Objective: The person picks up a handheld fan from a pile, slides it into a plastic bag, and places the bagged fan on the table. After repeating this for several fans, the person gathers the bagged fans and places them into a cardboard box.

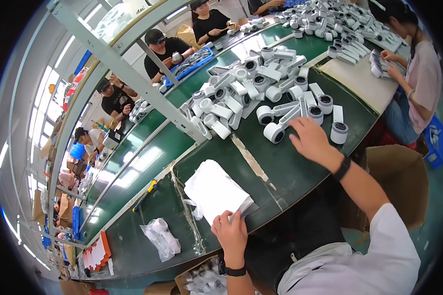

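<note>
My left hand is at the near corner of a stack of thin, flat white sheets or bags, its fingers and thumb closed on the edge. Farther right, my right hand reaches over the table with fingers apart and nothing in them. Just beside its fingertips lies a white device with a long handle and a round, dark-faced head. Several more of the same kind stand or lie close by, one to the right of my hand. Whether my right fingertips touch any device, I cannot tell.
A large heap of white devices covers the far side of the green table. A bagged device and a yellow cutter knife lie left. A metal post rises ahead. A cardboard box stands right; co-workers sit around.
</note>
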The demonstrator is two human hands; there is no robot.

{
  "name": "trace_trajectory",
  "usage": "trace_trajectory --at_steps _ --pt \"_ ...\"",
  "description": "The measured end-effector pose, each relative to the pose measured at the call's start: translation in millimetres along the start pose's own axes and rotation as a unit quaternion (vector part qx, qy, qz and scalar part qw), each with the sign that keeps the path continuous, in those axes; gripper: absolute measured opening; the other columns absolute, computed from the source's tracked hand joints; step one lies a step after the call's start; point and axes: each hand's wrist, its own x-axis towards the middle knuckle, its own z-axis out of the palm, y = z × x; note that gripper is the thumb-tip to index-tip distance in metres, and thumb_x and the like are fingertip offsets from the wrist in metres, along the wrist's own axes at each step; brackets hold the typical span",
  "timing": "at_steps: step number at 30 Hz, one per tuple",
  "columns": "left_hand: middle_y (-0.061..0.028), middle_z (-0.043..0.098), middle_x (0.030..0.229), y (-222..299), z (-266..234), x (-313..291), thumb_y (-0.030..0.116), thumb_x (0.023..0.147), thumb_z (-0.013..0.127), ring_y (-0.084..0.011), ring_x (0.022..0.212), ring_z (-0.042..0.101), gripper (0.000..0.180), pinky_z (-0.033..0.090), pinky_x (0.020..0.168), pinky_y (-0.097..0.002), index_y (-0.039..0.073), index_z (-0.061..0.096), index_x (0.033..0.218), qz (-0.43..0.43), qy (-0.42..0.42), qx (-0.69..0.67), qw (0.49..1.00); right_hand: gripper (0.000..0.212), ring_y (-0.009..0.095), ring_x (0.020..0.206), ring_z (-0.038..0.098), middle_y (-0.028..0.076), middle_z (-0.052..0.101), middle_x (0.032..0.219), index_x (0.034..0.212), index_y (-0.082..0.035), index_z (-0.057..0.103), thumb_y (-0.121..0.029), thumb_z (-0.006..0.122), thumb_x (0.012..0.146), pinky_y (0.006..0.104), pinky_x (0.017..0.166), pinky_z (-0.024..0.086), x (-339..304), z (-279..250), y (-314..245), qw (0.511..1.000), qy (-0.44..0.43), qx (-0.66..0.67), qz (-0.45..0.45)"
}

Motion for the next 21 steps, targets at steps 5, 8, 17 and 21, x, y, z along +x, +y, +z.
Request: trace_trajectory --at_steps 5,8,17,21 --pt "-0.0057 0.056 0.108 0.3 0.3 0.0 0.012 0.073 0.076 -0.0314 0.104 0.05 0.022 0.038 0.088 -0.0446 0.012 0.071 0.094 0.004 0.011 -0.015 1.0 0.032 0.027 0.116 0.053 0.007 0.056 0.122 0.118 -0.011 0.06 -0.014 0.06 0.086 0.0464 0.091 0.044 34.5 58.2 36.9 0.978 -0.028 -0.205 -0.013" --pt "-0.007 0.056 0.109 -0.8 -3.0 -4.3 0.016 0.077 0.074 -0.0318 0.106 0.049 0.018 0.038 0.089 -0.0457 0.011 0.071 0.094 -0.01 0.015 -0.033 0.999 0.029 0.026 0.119 0.052 0.007 0.059 0.122 0.117 -0.011 0.061 -0.014 0.056 0.088 0.0502 0.095 0.04 39.9 68.9 34.7 0.961 -0.086 -0.26 -0.021" --pt "-0.0071 0.054 0.116 -2.3 -7.2 -14.8 0.02 0.07 0.08 -0.0338 0.109 0.045 0.03 0.035 0.091 -0.0464 0.011 0.07 0.097 0.007 -0.002 -0.025 1.0 0.025 0.029 0.099 0.061 0.009 0.065 0.102 0.105 -0.008 0.056 -0.011 0.064 0.082 0.0498 0.099 0.036 36.2 3.4 -20.8 0.993 -0.062 -0.071 -0.072" --pt "-0.0067 0.054 0.116 -11.7 -4.2 -18.1 0.017 0.072 0.079 -0.0324 0.11 0.045 0.026 0.034 0.091 -0.047 0.012 0.069 0.095 0.021 0.016 0.025 0.999 0.027 0.023 0.076 0.064 0.008 0.062 0.083 0.1 -0.007 0.051 -0.017 0.068 0.081 0.0383 0.077 0.046 11.2 -30.2 -52.6 0.969 -0.156 0.181 0.057"
